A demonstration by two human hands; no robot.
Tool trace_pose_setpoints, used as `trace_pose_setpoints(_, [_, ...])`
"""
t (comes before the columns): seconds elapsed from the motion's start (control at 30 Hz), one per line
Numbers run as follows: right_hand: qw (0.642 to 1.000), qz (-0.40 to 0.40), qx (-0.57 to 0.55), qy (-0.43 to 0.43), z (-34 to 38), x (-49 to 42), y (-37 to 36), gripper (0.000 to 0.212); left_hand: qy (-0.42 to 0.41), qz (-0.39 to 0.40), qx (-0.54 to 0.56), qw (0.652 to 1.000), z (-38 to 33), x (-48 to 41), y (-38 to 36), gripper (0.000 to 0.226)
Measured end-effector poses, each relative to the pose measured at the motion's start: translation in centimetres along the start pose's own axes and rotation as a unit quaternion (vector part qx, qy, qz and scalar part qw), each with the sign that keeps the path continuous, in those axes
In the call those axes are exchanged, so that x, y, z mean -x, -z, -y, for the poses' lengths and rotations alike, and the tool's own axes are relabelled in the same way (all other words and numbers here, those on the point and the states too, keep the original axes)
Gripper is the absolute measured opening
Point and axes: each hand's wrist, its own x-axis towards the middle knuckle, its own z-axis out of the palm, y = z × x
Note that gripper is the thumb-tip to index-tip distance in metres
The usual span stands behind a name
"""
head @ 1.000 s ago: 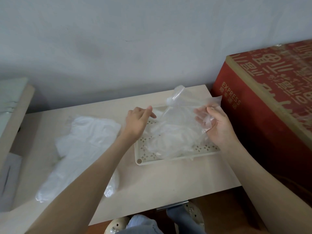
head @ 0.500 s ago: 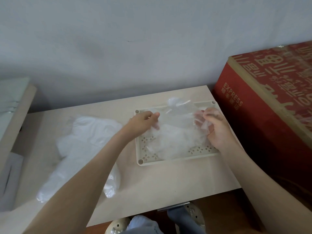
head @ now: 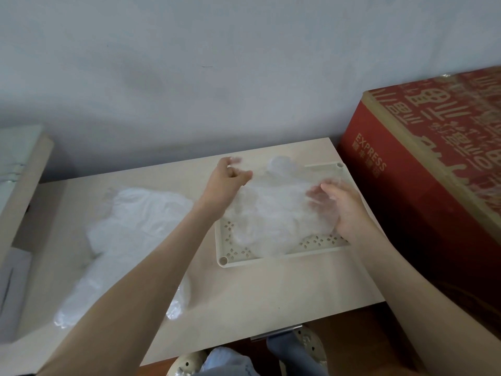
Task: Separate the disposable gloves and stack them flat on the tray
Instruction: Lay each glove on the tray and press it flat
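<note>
Thin, milky-clear plastic film, finely crinkled and faintly glossy, makes up the glove (head: 273,213) held between the two hands over the tray (head: 273,261). It is sheer enough that the cream tray shows through it as a pale haze, and it looks whiter where folds double up. It covers most of the tray. Only the near rim, a strip of diamond-shaped cut-outs and the far right corner post are bare. At the far edge the film puffs up into a rounded bulge.

The left hand (head: 226,183) is at the tray's far left corner, its fingers curled and its thumb closed against them, pinching the glove's edge. The right hand (head: 345,210) is at the glove's right side, with the thumb on top and the fingers reaching in behind the film. They are blurred and veiled there, so I cannot tell whether they grip the plastic or only lie against it.

The tray sits on the right half of a pale wooden table (head: 271,299), just beside a red carton (head: 433,185) printed in gold. Left of the tray, apart from it, lies a loose pile of gloves (head: 141,221). It is whiter and more opaque where the layers overlap, and rounded fingertip shapes trail toward the near edge. The left forearm crosses above the pile.
</note>
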Motion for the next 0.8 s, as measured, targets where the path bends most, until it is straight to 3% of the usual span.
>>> trace_pose_setpoints(0.13, [0.995, -0.050, 0.082, 0.004, -0.2, 0.0, 0.0, 0.010, -0.052, -0.060, -0.133, 0.988, 0.4, -0.4, -0.4, 0.044])
trace_pose_setpoints(0.3, [0.975, -0.084, 0.197, 0.051, -0.1, -0.3, 0.1, 0.008, -0.154, -0.141, -0.326, 0.922, 0.7, 1.1, -1.2, 0.056])
trace_pose_setpoints(0.53, [0.935, -0.100, 0.321, 0.113, -0.4, -0.6, 0.4, 0.019, -0.320, 0.013, -0.422, 0.848, 2.1, 2.7, -2.3, 0.052])
trace_pose_setpoints(0.67, [0.915, -0.100, 0.371, 0.125, -0.4, -0.6, 0.7, 0.019, -0.311, 0.141, -0.487, 0.804, 2.9, 3.2, -3.0, 0.053])
trace_pose_setpoints(0.8, [0.906, -0.104, 0.390, 0.132, -0.5, -0.8, 1.0, 0.020, -0.259, 0.189, -0.539, 0.779, 3.6, 3.2, -3.7, 0.060])
